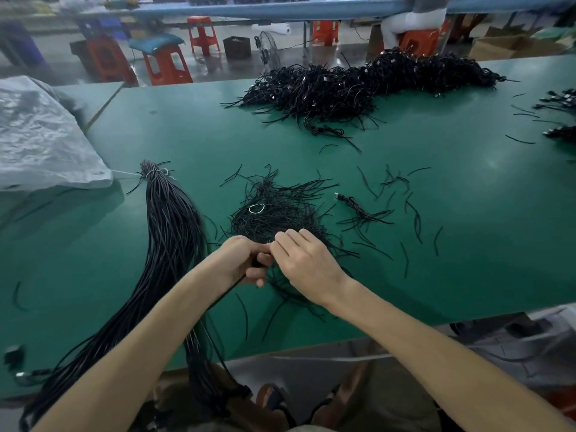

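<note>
- Head view: the left hand [246, 263] is clenched around a black cable [225, 290], which runs from the fist down and back towards the person at the near table edge
- The cable sits low in the fist, probably so that a coil stays gathered while it is being bound
- The right hand [307, 263] arches over from the other side, its fingertips meeting the left hand's fingers; whether they pinch a tie or the cable itself I cannot tell, as the hand's back hides them
- Both hands work directly over the loose pile of short ties [274, 213], which keeps the next tie within easy reach
- A white ring [256, 208] lies on top of that pile
- The long cable bundle [171, 244] lies to the left, bound at its far end and draped off the near edge of the green table [187, 126], seemingly as the supply to draw from
- A heap of coiled cables [358, 85] lies well apart at the far side, likely finished work kept clear
- One coiled cable with a plug [352, 202] lies alone to the right of the pile
</note>
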Available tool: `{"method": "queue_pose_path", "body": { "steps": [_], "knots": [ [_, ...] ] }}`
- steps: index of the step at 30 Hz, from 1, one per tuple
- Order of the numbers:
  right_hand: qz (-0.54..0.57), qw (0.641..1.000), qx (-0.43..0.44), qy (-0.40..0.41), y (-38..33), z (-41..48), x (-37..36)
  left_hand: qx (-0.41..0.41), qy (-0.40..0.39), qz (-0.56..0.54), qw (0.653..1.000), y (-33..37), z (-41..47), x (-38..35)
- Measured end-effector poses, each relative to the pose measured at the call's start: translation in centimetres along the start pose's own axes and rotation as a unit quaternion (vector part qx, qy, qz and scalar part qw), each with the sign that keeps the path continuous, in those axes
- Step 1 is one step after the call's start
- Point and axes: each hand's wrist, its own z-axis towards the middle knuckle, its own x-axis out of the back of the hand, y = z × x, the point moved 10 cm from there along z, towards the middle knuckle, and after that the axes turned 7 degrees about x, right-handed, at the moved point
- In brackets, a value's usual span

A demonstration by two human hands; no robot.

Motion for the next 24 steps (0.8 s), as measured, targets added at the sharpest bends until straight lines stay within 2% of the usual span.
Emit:
{"method": "queue_pose_path", "body": {
  "steps": [2, 4, 6, 8, 10, 11, 14, 16, 17, 20, 21, 22, 23, 24],
  "knots": [
    [0.026, 0.999, -0.019, -0.013, 0.6, -0.3, -0.3, -0.029, -0.016, 0.040, 0.999, 0.3, 0.1, -0.6],
    [0.083, 0.994, -0.065, -0.020, 1.6, -0.6, -0.5, -0.099, -0.045, 0.089, 0.990, 1.0, -0.5, -1.2],
    [0.152, 0.980, -0.130, -0.006, 2.9, -1.2, -0.5, -0.151, -0.104, 0.074, 0.980, 1.4, -1.5, -1.5],
    [0.191, 0.965, -0.181, 0.008, 4.0, -1.8, -0.5, -0.163, -0.179, 0.038, 0.969, 1.3, -2.6, -1.1],
    [0.208, 0.957, -0.203, 0.012, 4.4, -1.9, -0.6, -0.204, -0.202, 0.119, 0.950, 1.5, -3.4, -1.0],
    [0.213, 0.955, -0.205, 0.013, 4.3, -1.9, -0.6, -0.230, -0.179, 0.170, 0.941, 1.7, -3.4, -0.9],
    [0.216, 0.957, -0.195, 0.013, 3.6, -1.6, -0.6, -0.293, -0.043, 0.251, 0.922, 2.9, -3.1, -0.3],
    [0.217, 0.957, -0.190, 0.010, 3.1, -1.4, -0.6, -0.328, 0.061, 0.316, 0.888, 3.6, -3.4, 0.2],
    [0.215, 0.959, -0.186, 0.013, 3.0, -1.3, -0.6, -0.343, 0.114, 0.369, 0.856, 3.9, -3.7, 0.2],
    [0.206, 0.962, -0.180, 0.023, 2.7, -1.2, -0.5, -0.349, 0.260, 0.556, 0.709, 4.3, -4.7, -0.3],
    [0.198, 0.963, -0.179, 0.022, 2.8, -1.1, -0.6, -0.350, 0.289, 0.581, 0.676, 4.4, -5.1, -0.6],
    [0.189, 0.965, -0.179, 0.021, 2.9, -1.0, -0.7, -0.346, 0.301, 0.582, 0.671, 4.4, -5.2, -0.6],
    [0.180, 0.968, -0.176, 0.022, 3.0, -0.9, -0.7, -0.336, 0.300, 0.569, 0.688, 4.4, -4.8, -0.4],
    [0.168, 0.971, -0.166, 0.022, 3.1, -0.7, -0.7, -0.318, 0.289, 0.543, 0.721, 4.3, -4.2, 0.0]
  ]
}}
